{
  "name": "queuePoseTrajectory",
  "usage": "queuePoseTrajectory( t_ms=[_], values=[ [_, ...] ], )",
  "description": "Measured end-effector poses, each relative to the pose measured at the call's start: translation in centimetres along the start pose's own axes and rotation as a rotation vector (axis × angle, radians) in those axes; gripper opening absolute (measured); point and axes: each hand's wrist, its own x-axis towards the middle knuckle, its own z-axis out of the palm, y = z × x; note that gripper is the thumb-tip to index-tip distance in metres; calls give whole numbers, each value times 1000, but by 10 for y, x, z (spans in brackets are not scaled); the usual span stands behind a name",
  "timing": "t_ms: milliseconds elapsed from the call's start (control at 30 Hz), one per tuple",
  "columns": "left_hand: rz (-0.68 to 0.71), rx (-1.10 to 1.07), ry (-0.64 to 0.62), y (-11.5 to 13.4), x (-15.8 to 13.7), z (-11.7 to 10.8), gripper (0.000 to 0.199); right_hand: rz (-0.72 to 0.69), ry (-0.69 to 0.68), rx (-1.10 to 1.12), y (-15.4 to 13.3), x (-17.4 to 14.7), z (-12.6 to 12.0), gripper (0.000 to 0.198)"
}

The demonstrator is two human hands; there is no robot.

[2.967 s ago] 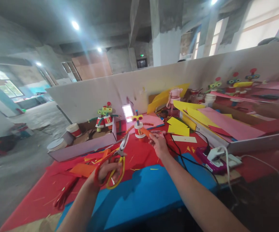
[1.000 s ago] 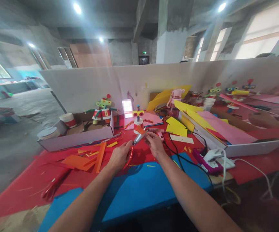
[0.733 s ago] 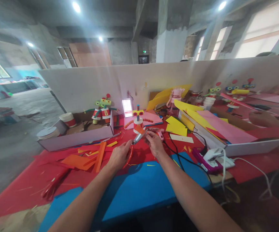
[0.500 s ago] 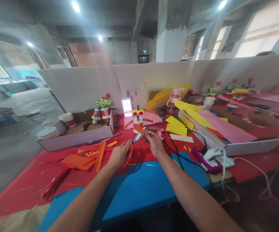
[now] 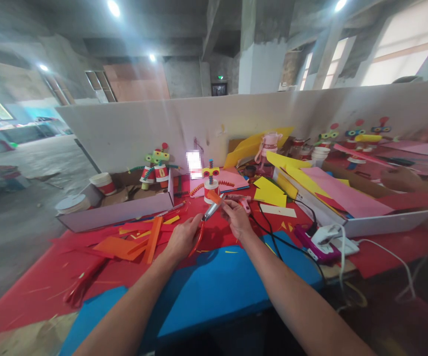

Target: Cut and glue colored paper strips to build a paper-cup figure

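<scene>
My left hand (image 5: 186, 236) is closed round the red handles of a pair of scissors (image 5: 211, 211), whose blades point up and to the right. At the blades is a small piece of orange paper (image 5: 214, 197). The fingers of my right hand (image 5: 236, 215) pinch the orange paper at its right side, close to the blade tips. Just behind stands a paper-cup robot figure (image 5: 211, 185) with a yellow head, a striped neck and orange folded-paper arms. Orange paper strips (image 5: 132, 246) lie left of my left hand.
A white box with cups and two figures (image 5: 120, 212) stands at the left. At the right, a box (image 5: 388, 225) holds coloured paper, near a purple power strip (image 5: 315, 244) with cables. Blue paper (image 5: 214, 291) covers the front edge. A co-worker's hand (image 5: 395, 175) is far right.
Almost nothing differs. The camera view has shifted very slightly; both hands keep hold of the scissors and the orange paper in the same place.
</scene>
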Motion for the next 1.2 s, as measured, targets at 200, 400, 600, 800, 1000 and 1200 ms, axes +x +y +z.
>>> queuePoseTrajectory(
  t_ms=[200,400,600,800,1000,1200],
  values=[
    [45,-86,48,-4,0,3,39,24,15,18,-3,0,1,33],
    [43,-55,24,-4,1,5,34,55,9,33,-3,0,1,37],
    [48,-77,112,-10,1,4,50,-18,24,51,-8,4,-4,35],
    [-31,76,88,-9,2,-6,50,-87,92,37,-14,8,-9,35],
    [-30,189,-1,-7,3,-6,46,-89,83,-18,-14,9,-13,32],
    [-26,186,-47,-6,3,-7,46,-150,50,-137,-14,11,-16,28]
  ],
)
